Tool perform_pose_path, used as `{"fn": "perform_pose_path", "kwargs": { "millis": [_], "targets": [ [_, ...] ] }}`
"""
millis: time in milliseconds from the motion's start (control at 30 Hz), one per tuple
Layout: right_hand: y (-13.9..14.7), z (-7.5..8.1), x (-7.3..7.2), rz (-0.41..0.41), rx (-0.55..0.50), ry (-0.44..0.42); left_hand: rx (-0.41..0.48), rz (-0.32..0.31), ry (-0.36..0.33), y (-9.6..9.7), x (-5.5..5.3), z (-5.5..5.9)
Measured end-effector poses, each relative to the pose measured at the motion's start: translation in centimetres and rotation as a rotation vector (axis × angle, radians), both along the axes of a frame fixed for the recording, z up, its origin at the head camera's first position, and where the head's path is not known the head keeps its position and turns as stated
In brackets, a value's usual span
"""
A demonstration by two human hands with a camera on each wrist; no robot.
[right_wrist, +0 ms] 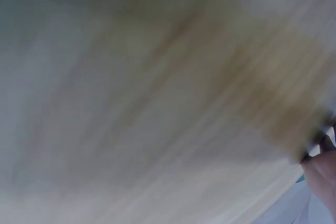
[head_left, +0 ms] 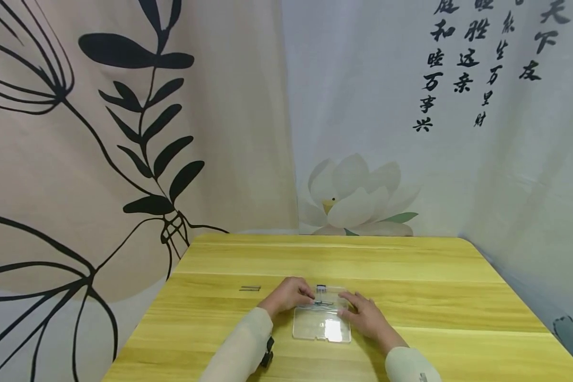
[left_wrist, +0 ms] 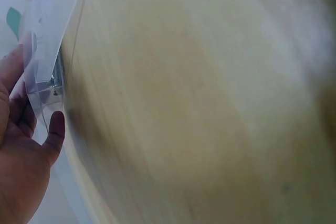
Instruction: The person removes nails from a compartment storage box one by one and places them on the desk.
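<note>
A clear plastic box [head_left: 322, 323] lies on the table with its lid folded open, one half nearer me and the other farther off. Several thin metal pieces [head_left: 322, 303] lie in the far half; their exact kind is too small to tell. At the left side of that half, my left hand [head_left: 292, 295] holds the box, its thumb [left_wrist: 55, 128] and fingers on either side of the clear wall in the left wrist view. My right hand [head_left: 366, 317] grips the right edge near the hinge. The right wrist view is blurred and shows only part of that hand [right_wrist: 321, 174].
Two thin dark metal rods [head_left: 250, 288] lie on the wooden table [head_left: 210, 313] left of the box. A black strap piece [head_left: 267, 353] shows beside the left sleeve. Behind the table's far edge hangs a printed curtain [head_left: 239, 132].
</note>
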State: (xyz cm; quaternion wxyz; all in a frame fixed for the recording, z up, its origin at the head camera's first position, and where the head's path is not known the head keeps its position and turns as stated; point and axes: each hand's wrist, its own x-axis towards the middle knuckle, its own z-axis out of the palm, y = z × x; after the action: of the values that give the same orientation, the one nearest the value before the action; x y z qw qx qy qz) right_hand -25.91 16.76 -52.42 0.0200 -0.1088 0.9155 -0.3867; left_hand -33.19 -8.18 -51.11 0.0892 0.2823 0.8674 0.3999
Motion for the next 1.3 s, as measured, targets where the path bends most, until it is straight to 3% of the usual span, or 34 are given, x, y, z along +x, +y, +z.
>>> {"fn": "perform_pose_path", "kwargs": {
  "millis": [633,933,1300],
  "targets": [
    [0.09,-0.41,0.02,-0.016,-0.005,0.005,-0.213,-0.095,0.139,0.55,-0.41,0.35],
    [-0.02,-0.32,-0.15,-0.003,-0.019,0.011,-0.218,-0.064,0.160,0.49,-0.39,0.44],
    [-0.09,-0.17,0.01,0.008,-0.011,0.020,-0.184,-0.027,0.137,0.25,-0.08,0.28]
  ]
}}
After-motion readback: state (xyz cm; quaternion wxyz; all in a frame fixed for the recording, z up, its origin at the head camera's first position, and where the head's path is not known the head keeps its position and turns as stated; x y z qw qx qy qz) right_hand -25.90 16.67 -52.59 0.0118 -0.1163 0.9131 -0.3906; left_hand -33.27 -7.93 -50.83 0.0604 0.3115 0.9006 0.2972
